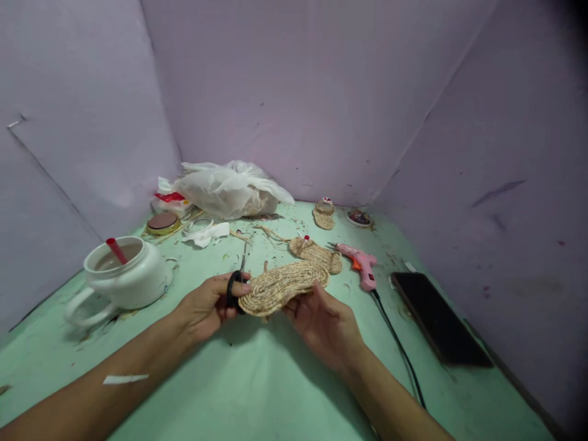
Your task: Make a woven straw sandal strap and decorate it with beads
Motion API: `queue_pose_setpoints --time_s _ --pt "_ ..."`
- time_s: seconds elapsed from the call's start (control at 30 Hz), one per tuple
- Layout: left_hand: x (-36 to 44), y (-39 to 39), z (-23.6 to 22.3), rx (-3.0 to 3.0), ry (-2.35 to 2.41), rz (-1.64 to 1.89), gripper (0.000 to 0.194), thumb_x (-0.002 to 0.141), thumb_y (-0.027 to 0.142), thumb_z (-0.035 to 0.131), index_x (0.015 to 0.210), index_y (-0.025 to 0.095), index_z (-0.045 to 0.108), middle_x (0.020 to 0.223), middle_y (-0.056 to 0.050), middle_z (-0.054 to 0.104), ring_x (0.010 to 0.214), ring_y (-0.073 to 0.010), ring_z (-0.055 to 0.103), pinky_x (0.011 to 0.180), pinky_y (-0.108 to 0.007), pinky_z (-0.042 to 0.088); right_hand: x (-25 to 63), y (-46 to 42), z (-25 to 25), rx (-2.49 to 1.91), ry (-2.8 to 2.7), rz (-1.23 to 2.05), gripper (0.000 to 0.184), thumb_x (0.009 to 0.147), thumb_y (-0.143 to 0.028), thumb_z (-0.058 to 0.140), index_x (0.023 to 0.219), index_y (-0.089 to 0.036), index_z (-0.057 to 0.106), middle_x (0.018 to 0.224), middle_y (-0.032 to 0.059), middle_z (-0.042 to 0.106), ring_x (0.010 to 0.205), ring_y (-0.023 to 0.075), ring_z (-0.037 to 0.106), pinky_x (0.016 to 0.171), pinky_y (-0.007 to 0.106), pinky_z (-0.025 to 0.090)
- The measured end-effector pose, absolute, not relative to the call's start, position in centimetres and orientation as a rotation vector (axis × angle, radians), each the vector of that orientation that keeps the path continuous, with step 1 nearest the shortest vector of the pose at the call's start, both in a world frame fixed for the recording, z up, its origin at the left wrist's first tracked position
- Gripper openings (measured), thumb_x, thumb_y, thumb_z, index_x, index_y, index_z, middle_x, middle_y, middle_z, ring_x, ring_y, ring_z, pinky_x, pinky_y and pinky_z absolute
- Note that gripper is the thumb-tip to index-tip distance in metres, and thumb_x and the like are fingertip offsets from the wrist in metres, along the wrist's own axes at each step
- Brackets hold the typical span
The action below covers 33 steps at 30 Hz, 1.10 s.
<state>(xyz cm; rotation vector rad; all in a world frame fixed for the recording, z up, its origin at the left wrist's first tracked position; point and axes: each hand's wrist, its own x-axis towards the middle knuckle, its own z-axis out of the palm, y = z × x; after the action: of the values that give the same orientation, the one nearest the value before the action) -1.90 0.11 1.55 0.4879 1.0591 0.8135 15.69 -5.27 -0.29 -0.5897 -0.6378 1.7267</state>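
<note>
The left hand (209,306) holds scissors (233,293) and a coiled sole (282,286); the right hand (328,324) grips the sole, left of a pink glue gun (366,274).

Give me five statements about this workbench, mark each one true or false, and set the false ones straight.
1. The left hand and the right hand both touch the coiled woven piece. True.
2. The black-handled scissors are in the right hand. False: the left hand holds the black-handled scissors.
3. A red tube sticks up out of the white mug. True.
4. The pink glue gun lies to the right of the phone. False: the pink glue gun lies to the left of the phone.
5. A plastic bag lies at the far side of the table, beyond both hands. True.
</note>
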Motion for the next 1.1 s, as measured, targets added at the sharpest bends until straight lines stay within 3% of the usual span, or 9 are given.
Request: queue_pose_setpoints --time_s 0.1,0.27,0.4,0.47,0.53,0.6,0.67,0.9,1.1 --pt "-2.4 1.0 1.7 0.408 1.019 0.786 0.015 0.062 -0.003 0.056 0.073 0.008 0.057 0.053 -0.001 0.056 0.035 -0.0051 0.046 0.023 -0.008 0.025 16.2 -5.7 -0.2 -0.7 -0.826 1.558 0.038 0.069 -0.048 0.068 0.09 -0.017 0.073 0.096 0.0091 0.07 0.081 0.021 0.062 0.085 0.035 0.044" --pt "-2.8 1.1 2.0 0.334 0.882 0.743 0.019 0.064 -0.003 0.051 0.079 0.009 0.056 0.056 -0.001 0.058 0.036 -0.0039 0.045 0.024 -0.006 0.028 17.0 -5.6 -0.6 -0.996 -0.657 1.08 0.022 0.065 -0.04 0.074 0.075 -0.021 0.071 0.081 0.002 0.068 0.068 0.0138 0.057 0.075 0.031 0.045" --pt "-1.7 -0.4 1.7 0.313 0.845 0.609 0.02 0.061 -0.002 0.052 0.078 0.007 0.057 0.056 -0.002 0.058 0.034 -0.0038 0.045 0.023 -0.006 0.025 16.5 -5.4 -0.3 -0.845 -0.67 1.288 0.056 0.048 -0.031 0.085 0.101 -0.027 0.066 0.112 0.005 0.065 0.1 0.0241 0.059 0.09 0.04 0.043" --pt "-1.0 -1.3 1.3 0.317 0.839 0.55 0.019 0.059 0.0 0.053 0.076 0.006 0.058 0.056 -0.004 0.059 0.036 -0.0041 0.047 0.024 -0.006 0.026 16.2 -5.7 -0.1 -0.762 -0.72 1.37 0.069 0.041 -0.028 0.087 0.106 -0.029 0.064 0.115 0.0042 0.064 0.103 0.0254 0.058 0.091 0.04 0.044" --pt "-0.5 -1.9 0.7 0.336 0.84 0.516 0.016 0.058 0.002 0.054 0.073 0.006 0.058 0.056 -0.005 0.059 0.038 -0.0049 0.05 0.026 -0.006 0.029 16.0 -6.0 0.0 -0.763 -0.768 1.367 0.061 0.041 -0.024 0.087 0.098 -0.029 0.067 0.098 0.0029 0.07 0.091 0.0233 0.062 0.084 0.038 0.048" --pt "-0.4 -2.1 -0.1 0.384 0.85 0.492 0.011 0.058 0.006 0.055 0.069 0.007 0.059 0.052 -0.005 0.058 0.038 -0.0067 0.05 0.026 -0.008 0.028 16.0 -6.1 0.0 -0.815 -0.783 1.297 0.037 0.046 -0.02 0.085 0.08 -0.025 0.07 0.075 0.0007 0.07 0.074 0.0198 0.063 0.075 0.035 0.05" --pt "-0.5 -2.1 -0.7 0.453 0.861 0.491 0.007 0.062 0.012 0.059 0.068 0.009 0.059 0.048 -0.004 0.057 0.035 -0.0088 0.049 0.024 -0.01 0.024 16.1 -5.9 -0.1 -0.87 -0.715 1.211 0.024 0.051 -0.02 0.083 0.07 -0.021 0.068 0.068 -0.0006 0.069 0.067 0.0176 0.062 0.069 0.032 0.05" --pt "-1.3 -1.4 -0.3 0.965 0.951 0.865 0.044 0.065 0.031 0.074 0.099 0.015 0.051 0.06 0.001 0.062 0.043 -0.0075 0.05 0.032 -0.012 0.031 16.3 -4.7 -0.5 -1.007 -0.379 1.198 0.031 0.053 -0.022 0.083 0.079 -0.014 0.068 0.075 0.0036 0.074 0.064 0.0193 0.066 0.06 0.031 0.053" --pt "-0.8 -2.3 -0.3 1.054 0.958 0.896 0.054 0.057 0.03 0.078 0.1 0.016 0.049 0.062 0.003 0.061 0.047 -0.0084 0.052 0.036 -0.015 0.031 15.7 -4.9 -1.1 -1.053 -0.427 1.258 0.033 0.055 -0.025 0.083 0.08 -0.012 0.068 0.075 0.0055 0.073 0.065 0.02 0.066 0.063 0.032 0.053"
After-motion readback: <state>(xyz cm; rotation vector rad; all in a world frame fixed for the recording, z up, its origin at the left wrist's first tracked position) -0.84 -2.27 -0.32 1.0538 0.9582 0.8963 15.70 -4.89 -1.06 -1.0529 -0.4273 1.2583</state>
